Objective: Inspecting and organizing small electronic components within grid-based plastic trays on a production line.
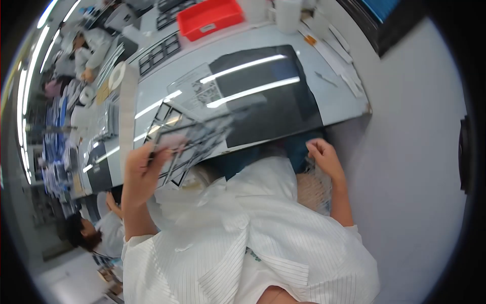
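My left hand (142, 172) is closed on a black lattice frame (177, 175), a thin sheet with rows of openings. It is held tilted over the table's near edge and smeared by motion at its far side. Beside my right leg, away from the table, my right hand (325, 158) is raised with its fingers curled against the thumb. Whether anything small is between those fingers cannot be seen. Past the frame, a black mat (268, 96) lies on the table, with a clear sheet (190, 81) overlapping its left side.
A red tray (210, 19) stands at the back of the white table (344, 109). A craft knife (325, 79) lies right of the mat. More black frames (159, 53) lie at the back left. A wall (405, 152) borders the right; a person (96, 233) sits at left.
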`<action>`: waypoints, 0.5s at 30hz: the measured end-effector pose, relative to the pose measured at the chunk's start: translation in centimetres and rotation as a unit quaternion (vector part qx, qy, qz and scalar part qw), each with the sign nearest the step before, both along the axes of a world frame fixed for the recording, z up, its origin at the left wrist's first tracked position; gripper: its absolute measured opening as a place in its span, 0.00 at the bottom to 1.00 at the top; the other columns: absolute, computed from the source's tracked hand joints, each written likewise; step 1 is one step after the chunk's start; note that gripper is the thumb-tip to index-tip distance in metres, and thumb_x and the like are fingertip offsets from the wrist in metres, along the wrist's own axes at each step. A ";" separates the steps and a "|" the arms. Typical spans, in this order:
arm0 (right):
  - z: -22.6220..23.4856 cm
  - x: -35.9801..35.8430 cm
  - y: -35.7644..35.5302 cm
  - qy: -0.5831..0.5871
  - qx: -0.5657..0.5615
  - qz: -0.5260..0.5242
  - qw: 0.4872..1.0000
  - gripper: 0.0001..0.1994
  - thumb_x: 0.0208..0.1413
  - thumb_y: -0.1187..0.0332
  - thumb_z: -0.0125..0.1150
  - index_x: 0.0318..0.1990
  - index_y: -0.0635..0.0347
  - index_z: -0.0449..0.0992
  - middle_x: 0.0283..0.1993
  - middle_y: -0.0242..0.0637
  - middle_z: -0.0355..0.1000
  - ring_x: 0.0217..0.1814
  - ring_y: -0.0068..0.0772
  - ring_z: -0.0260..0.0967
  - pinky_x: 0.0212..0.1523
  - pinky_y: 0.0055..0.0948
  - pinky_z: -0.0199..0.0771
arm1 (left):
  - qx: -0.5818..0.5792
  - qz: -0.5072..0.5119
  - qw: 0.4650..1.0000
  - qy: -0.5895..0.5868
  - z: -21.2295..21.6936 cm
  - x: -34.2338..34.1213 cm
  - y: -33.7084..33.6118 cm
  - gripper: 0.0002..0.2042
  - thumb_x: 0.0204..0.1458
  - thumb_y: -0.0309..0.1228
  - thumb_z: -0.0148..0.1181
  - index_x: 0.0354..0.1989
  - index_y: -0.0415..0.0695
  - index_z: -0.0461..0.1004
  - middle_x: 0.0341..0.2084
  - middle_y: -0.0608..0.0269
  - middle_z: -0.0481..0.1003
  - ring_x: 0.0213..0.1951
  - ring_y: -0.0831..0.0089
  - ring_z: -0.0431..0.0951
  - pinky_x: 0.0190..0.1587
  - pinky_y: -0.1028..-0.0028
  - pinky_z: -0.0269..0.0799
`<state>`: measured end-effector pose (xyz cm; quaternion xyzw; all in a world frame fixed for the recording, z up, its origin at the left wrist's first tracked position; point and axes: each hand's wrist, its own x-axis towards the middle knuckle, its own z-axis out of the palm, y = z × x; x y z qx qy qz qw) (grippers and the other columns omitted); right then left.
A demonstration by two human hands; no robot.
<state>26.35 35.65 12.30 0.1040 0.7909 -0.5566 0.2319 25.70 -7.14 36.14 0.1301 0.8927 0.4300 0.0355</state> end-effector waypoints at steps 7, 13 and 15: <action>21.7 -8.4 -13.6 0.402 -0.079 0.332 0.850 0.34 0.40 0.60 0.74 0.56 0.61 0.67 0.48 0.43 0.73 0.44 0.30 0.73 0.46 0.30 0.72 | 0.021 -0.065 0.997 -0.031 0.3 -0.1 2.3 0.12 0.53 0.23 0.57 0.47 0.41 0.75 0.29 0.58 0.78 0.26 0.72 0.74 0.31 0.79 0.69; 21.5 -14.6 -14.1 0.374 -0.009 0.389 0.842 0.10 0.56 0.73 0.59 0.44 0.65 0.71 0.29 0.37 0.76 0.28 0.24 0.74 0.30 0.22 0.74 | 0.416 -0.116 0.895 -0.110 -6.3 -5.1 -5.5 0.30 0.49 0.40 0.64 0.57 0.36 0.65 0.48 0.50 0.74 0.45 0.63 0.78 0.48 0.70 0.72; 18.8 -18.5 -12.4 0.268 -0.165 0.223 0.922 0.07 0.59 0.71 0.55 0.42 0.65 0.71 0.30 0.35 0.76 0.27 0.23 0.73 0.29 0.22 0.74 | 0.480 -0.065 0.859 -0.168 -12.6 -7.4 -8.1 0.31 0.50 0.42 0.61 0.60 0.37 0.61 0.51 0.50 0.72 0.49 0.61 0.76 0.51 0.67 0.70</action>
